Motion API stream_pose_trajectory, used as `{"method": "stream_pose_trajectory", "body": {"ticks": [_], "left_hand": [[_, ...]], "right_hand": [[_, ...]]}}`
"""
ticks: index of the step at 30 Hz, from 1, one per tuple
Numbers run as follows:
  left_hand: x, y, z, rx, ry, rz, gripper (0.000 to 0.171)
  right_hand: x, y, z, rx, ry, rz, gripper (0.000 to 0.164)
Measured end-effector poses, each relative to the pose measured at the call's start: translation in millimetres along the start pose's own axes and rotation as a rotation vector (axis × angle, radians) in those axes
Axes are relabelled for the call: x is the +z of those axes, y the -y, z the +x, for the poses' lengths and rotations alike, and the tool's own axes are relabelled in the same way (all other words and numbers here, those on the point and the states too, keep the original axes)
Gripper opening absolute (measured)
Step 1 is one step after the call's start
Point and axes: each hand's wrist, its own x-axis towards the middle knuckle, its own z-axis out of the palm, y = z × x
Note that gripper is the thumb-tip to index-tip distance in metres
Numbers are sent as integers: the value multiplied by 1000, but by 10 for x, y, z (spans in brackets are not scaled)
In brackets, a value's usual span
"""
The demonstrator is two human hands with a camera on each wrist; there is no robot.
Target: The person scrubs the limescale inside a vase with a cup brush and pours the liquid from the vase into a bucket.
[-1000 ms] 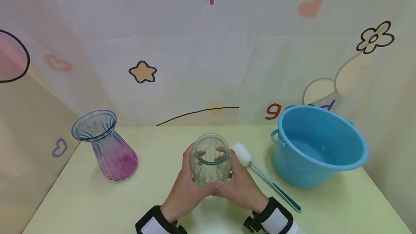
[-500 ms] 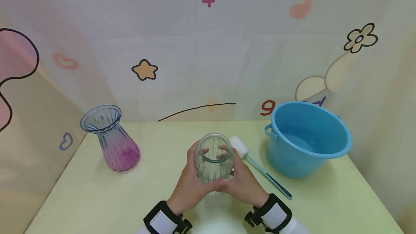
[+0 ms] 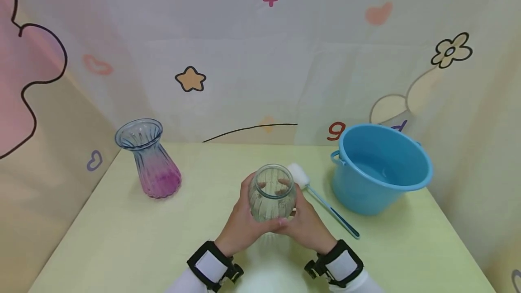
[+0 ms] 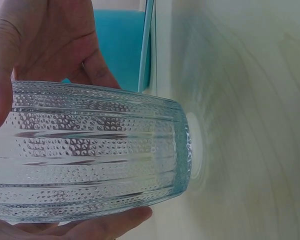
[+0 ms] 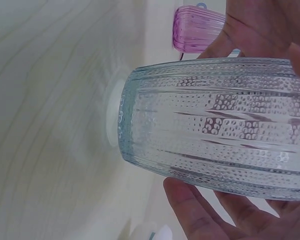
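Note:
Both hands grip a clear glass vase (image 3: pixel 270 205) with ribbed, dimpled sides, mouth up, in the middle of the head view. My left hand (image 3: pixel 243 225) wraps its left side and my right hand (image 3: pixel 306 227) its right side, the thumbs meeting across the near side. In the left wrist view the base of the glass vase (image 4: pixel 182 150) is close over the table. From the right wrist, the glass vase (image 5: pixel 215 130) shows fingers along both its sides. Just behind the right hand lies a sponge brush (image 3: pixel 300 175) with a white head and a blue handle.
A blue bucket (image 3: pixel 366 198) stands at the right, beyond the brush handle. At the left back is a blue-to-pink glass vase (image 3: pixel 158 171). The pale table (image 3: pixel 122 238) ends at a patterned cloth backdrop (image 3: pixel 236 58).
The head view has shifted, so the pink vase sits farther right and the bucket farther left and higher. Both hands keep the same hold on the clear vase.

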Motion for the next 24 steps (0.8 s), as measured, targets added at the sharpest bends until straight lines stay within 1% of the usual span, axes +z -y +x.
{"method": "stream_pose_trajectory", "body": {"ticks": [5, 8, 15, 24], "left_hand": [[24, -15, 4, 7, 18, -9, 110], [32, -8, -6, 10, 23, 4, 110], [35, 71, -6, 20, 52, 18, 110], [-1, 50, 7, 5, 52, 63, 111]], "right_hand": [[-24, -24, -29, -5, -4, 5, 107], [-29, -44, -42, -8, -2, 6, 107], [-34, -93, -64, -19, 29, 22, 105], [-48, -98, -47, -13, 54, 34, 107]]}}
